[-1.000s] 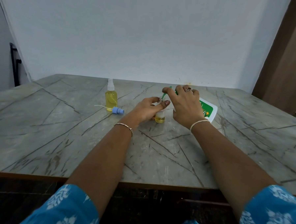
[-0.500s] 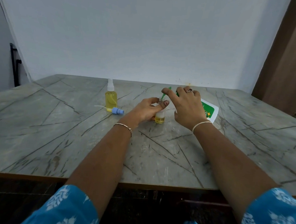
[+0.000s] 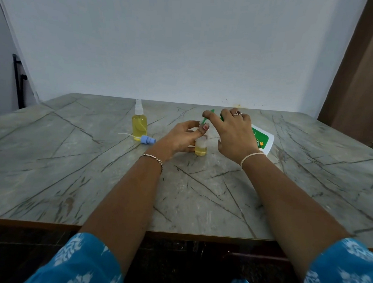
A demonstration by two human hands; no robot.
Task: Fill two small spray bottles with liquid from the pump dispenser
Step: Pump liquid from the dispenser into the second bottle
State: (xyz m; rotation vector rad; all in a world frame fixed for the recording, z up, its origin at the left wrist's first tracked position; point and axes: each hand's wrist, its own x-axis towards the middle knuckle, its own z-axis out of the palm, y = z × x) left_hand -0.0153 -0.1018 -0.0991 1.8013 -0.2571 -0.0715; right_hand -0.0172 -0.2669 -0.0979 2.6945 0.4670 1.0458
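A small clear bottle with a little yellow liquid stands uncapped at the table's middle. My left hand grips it around the neck. My right hand rests on the green pump head of the white, green-labelled dispenser, index finger lying along the nozzle, which points down at the bottle's mouth. The dispenser's body is mostly hidden behind that hand. A second small spray bottle, full of yellow liquid with its white sprayer on, stands to the left.
A loose blue spray cap with its thin white tube lies on the marble table beside the full bottle. A white wall stands close behind the table. A brown curtain hangs at the far right.
My right hand has lifted slightly on the pump head, and the index finger has straightened. The left hand and bottle have stayed put.
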